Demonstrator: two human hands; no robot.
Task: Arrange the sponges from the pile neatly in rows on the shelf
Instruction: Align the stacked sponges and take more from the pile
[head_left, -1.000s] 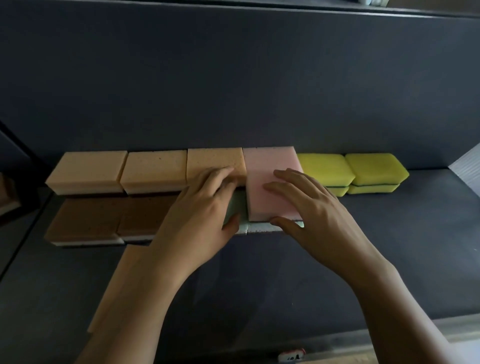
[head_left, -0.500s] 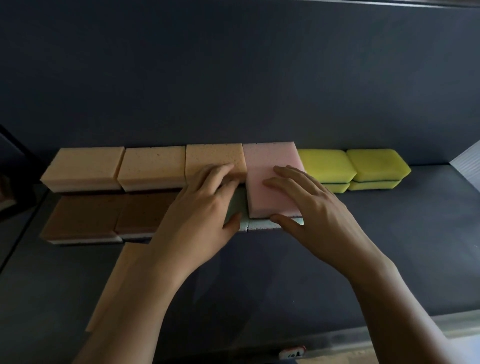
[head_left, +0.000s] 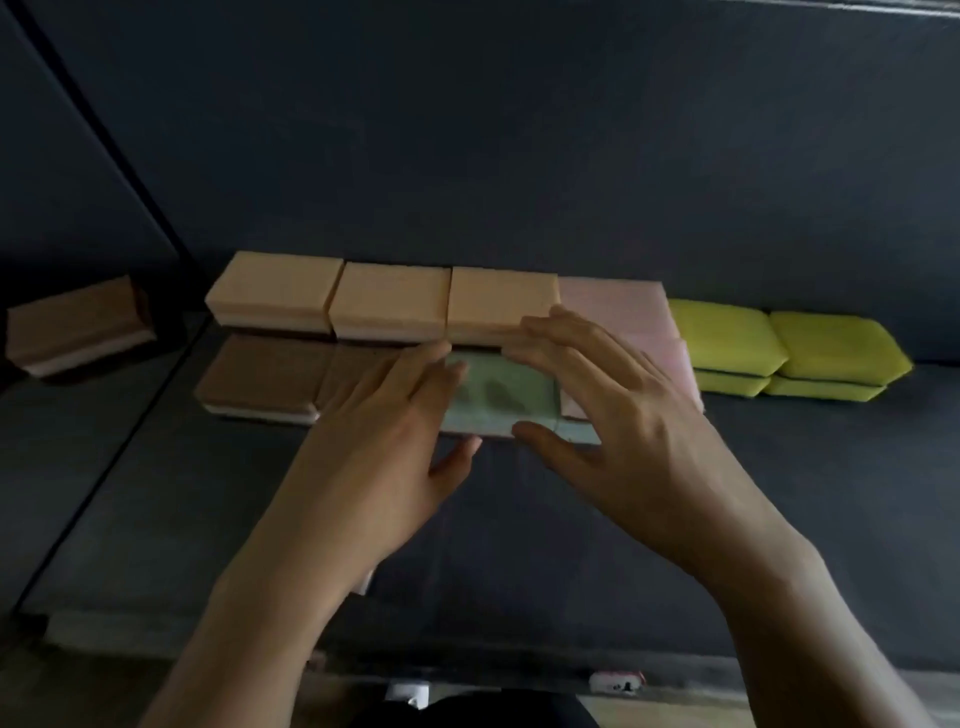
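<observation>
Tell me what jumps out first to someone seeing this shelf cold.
Two bare hands meet mid-shelf: the left hand and right hand hover around a pale green sponge in the front row. Behind it runs a tidy back row of three peach sponges and a pink sponge. The brightest spot is the stacked yellow-green sponges at far right.

Three peach-orange rectangular foam sponges (head_left: 389, 299) sat over paler pinkish layers, while the brown flat scouring sponges (head_left: 262, 374) showed white undersides. The pale pink rectangular sponge (head_left: 621, 309) was plain, the pale green sponge (head_left: 501, 397) faintly mottled with darker patches. The yellow-green cushion-shaped sponges (head_left: 779, 348) were uniform against the dark grey matte shelf (head_left: 779, 493).
</observation>
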